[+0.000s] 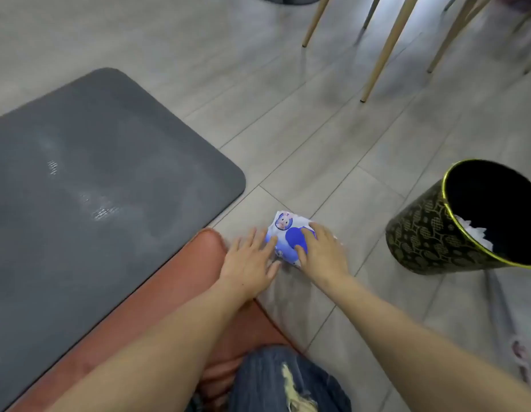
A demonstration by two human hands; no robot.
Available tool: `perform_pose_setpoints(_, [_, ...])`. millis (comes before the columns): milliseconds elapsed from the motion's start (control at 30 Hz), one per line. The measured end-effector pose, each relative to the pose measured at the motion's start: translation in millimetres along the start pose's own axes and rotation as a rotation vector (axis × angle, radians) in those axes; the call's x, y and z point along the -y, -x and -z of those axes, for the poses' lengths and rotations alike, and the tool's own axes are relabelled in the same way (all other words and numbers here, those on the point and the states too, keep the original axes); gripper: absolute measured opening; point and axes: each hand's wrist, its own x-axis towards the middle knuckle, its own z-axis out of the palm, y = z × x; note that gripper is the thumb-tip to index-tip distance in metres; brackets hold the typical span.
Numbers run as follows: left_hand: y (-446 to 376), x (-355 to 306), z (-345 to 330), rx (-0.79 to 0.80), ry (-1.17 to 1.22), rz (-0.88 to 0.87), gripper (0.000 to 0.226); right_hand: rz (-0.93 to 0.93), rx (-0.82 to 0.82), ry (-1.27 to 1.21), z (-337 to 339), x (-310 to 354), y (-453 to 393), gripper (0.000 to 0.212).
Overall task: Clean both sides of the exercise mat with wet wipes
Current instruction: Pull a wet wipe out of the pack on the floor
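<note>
Dark grey, round-cornered foam exercise mat [103, 179] lies flat on the grey tiled floor [332, 138] at far left, with pale wipe streaks across its middle. Along its near edge: a terracotta-red cushion pad [157, 295], partly under the forearms. Left hand [249, 263] fingers straight and spread, tips touching the left side of a white-and-blue soft pack of wet wipes [283, 230] that sits on the floor just beside the mat's near right corner. Right hand [323, 252] lies over the pack's right side, fingers slightly bent at the blue lid; grip unclear. Far right: black, gold-patterned waste bin [430, 230], tilted, with crumpled white wipes [473, 233] inside. Blue denim knee [276, 379] at bottom.
</note>
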Motion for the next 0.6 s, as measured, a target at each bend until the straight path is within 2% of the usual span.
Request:
perform_pose_setpoints(100, [-17,2,-18,0.03,-0.002,-0.019,0.085,0.004,0.017,-0.02,-21,-7,-14,0.038])
perform_pose_setpoints(200, [-26,5,-34,0.086,-0.031,-0.049,0.07,-0.009,0.094,-0.011,-36,-15,-16,0.041])
perform_pose_setpoints(233, [-28,6,-38,0.108,-0.031,-0.049,0.069,-0.01,0.09,-0.023,-39,-18,-15,0.044])
perform_pose_setpoints(333, [-28,6,-41,0.137,-0.056,-0.041,0.084,-0.026,0.068,-0.079,-42,-22,-15,0.044])
perform_pose_setpoints(433, [-29,2,-42,0.158,-0.059,-0.001,0.071,-0.032,0.05,-0.151,-44,-23,-16,0.04])
perform_pose_setpoints(600, [-29,-5,-39,0.176,-0.051,0.037,0.07,-0.007,0.006,-0.207,-37,-27,-20,0.03])
